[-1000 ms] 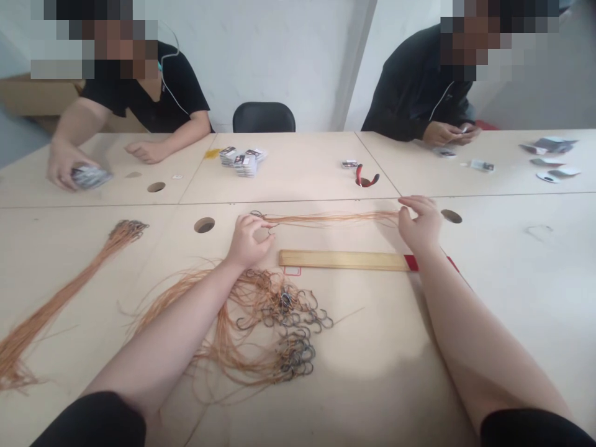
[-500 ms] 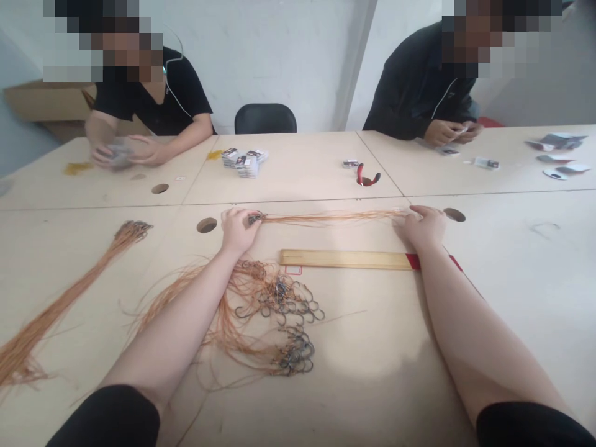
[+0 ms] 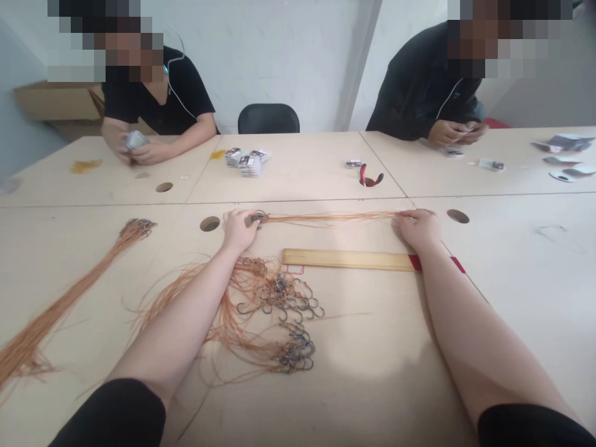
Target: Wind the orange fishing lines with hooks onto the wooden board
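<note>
My left hand (image 3: 241,230) is closed on the hook end of a small bundle of orange lines (image 3: 326,217), with dark hooks showing at its fingertips. The lines stretch straight across to my right hand (image 3: 418,228), whose fingers pinch their far ends. Below them lies a flat wooden strip (image 3: 344,259) with red at its right end, partly under my right wrist. Loose hooks (image 3: 295,351) with tangled orange lines lie beside and beneath my left forearm. Farther left rests a long straight bundle of hooked lines (image 3: 79,282).
Across the table (image 3: 372,397) sit two people, both handling small items. Stacked small packs (image 3: 249,162), red-handled pliers (image 3: 370,177) and silvery packets (image 3: 565,144) lie on the far half. Round holes (image 3: 210,223) pierce the tabletop. A black chair (image 3: 269,118) stands behind.
My right hand's fingers have closed in on the ends of the lines, while my left hand keeps its grip. The person at far left has raised a pack in the hands. The view has shifted slightly.
</note>
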Motion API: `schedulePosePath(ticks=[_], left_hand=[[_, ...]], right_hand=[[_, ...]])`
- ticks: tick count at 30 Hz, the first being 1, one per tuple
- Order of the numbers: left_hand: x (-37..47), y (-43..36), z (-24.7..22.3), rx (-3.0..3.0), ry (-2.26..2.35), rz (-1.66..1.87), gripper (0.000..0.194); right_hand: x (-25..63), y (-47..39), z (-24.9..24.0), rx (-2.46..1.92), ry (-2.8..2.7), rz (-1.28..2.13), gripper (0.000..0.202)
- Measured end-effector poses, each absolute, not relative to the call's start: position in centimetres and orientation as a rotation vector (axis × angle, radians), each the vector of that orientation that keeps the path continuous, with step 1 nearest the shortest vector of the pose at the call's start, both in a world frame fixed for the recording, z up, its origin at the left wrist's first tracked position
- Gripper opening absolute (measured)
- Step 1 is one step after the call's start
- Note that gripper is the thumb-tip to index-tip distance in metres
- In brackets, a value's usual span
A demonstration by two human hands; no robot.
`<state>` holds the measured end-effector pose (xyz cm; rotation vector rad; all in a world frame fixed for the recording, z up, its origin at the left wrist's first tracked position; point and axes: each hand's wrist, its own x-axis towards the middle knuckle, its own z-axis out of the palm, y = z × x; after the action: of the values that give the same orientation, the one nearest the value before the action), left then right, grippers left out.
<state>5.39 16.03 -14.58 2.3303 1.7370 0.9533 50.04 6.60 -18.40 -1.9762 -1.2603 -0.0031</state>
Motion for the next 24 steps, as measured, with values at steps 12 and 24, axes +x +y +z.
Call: schedulePosePath(ticks=[12, 24], left_hand=[[5.6, 15.1, -14.0, 2.241, 1.742, 1.083, 0.005], [5.8, 14.8, -14.2, 2.396, 1.750, 0.987, 0.010]], right_hand=[[50.2, 6.9, -18.6, -1.961, -1.280, -0.038, 0.026], [49.8, 6.9, -18.1, -2.000, -1.274, -0.048, 0.025]])
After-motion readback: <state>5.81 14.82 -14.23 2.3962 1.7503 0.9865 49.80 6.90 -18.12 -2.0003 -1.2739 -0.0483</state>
